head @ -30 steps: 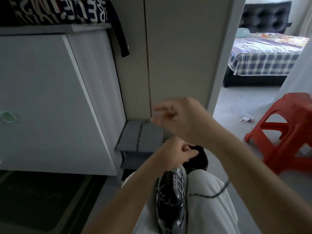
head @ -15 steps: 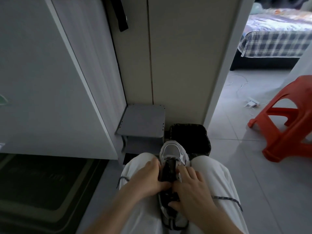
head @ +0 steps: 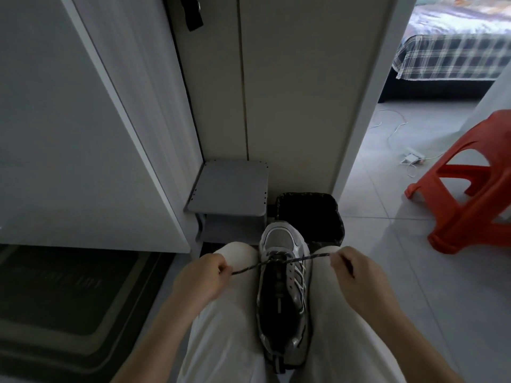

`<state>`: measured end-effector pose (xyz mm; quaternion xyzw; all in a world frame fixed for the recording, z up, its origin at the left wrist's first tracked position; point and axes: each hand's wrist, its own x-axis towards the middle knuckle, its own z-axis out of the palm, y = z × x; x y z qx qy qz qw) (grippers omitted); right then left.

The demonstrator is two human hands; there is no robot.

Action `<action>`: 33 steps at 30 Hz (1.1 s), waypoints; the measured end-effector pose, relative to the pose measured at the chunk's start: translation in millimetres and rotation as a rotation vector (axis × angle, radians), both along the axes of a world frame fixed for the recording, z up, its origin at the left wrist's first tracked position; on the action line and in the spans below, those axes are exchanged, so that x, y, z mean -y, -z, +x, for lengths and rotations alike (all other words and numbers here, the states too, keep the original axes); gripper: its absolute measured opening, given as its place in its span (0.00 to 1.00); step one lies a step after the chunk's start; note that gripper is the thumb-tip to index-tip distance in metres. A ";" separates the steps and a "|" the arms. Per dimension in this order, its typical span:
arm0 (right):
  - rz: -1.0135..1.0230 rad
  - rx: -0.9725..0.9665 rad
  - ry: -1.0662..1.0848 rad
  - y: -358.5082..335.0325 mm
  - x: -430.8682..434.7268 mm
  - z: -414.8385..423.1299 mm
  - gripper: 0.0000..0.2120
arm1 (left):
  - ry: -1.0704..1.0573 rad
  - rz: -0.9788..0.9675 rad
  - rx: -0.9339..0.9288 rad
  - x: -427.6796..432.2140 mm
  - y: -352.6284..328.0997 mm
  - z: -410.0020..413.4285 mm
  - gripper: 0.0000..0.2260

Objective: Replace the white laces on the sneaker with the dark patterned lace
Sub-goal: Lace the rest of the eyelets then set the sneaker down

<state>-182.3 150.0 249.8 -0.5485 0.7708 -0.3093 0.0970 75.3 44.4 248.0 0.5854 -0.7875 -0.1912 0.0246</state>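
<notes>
1. Silver-grey and white, the sneaker [head: 282, 294] lies lengthwise on the person's lap between two knees in pale trousers [head: 221, 327]. Its toe points away from the viewer.
2. The dark patterned lace [head: 246, 268] passes through the eyelets nearest the toe. Its two ends stretch out sideways, taut, one to each side.
3. The left hand [head: 204, 277] pinches the left end between thumb and curled fingers, just above the left knee.
4. The right hand [head: 351, 268] pinches the right end in the same way, above the right knee. The hands are held well apart, with the sneaker between them.
5. A thin dark strand runs down the sneaker's right side toward the heel (whether it belongs to the same lace cannot be told).
6. Just beyond the toe, a black bin [head: 309, 214] stands on the tiled floor [head: 387, 272]. A small grey shelf unit [head: 229, 189] stands beside the bin on its left, against the wall.
7. A white cabinet [head: 69, 134] fills the left side, with a dark mat [head: 69, 294] on the floor below it.
8. To the right stands an orange plastic stool [head: 470, 189]. A white cable [head: 392, 128] lies on the tiles through the doorway, and further back is a bed [head: 453, 51] with a checked cover.
</notes>
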 end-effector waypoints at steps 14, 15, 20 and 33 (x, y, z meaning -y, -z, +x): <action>0.327 -0.183 -0.226 23.5 0.9 41.8 0.13 | 0.160 0.046 -0.086 -33.5 11.4 -54.6 0.09; 0.328 -0.171 -0.230 23.1 -1.7 41.1 0.13 | 0.165 0.046 -0.080 -35.7 12.4 -54.1 0.10; 0.296 -0.132 -0.254 28.4 -11.1 40.6 0.18 | 0.164 0.051 -0.089 -45.4 16.0 -51.7 0.13; 0.353 -0.079 -0.336 25.9 -5.2 32.1 0.19 | 0.165 0.137 -0.116 -41.7 13.8 -52.1 0.09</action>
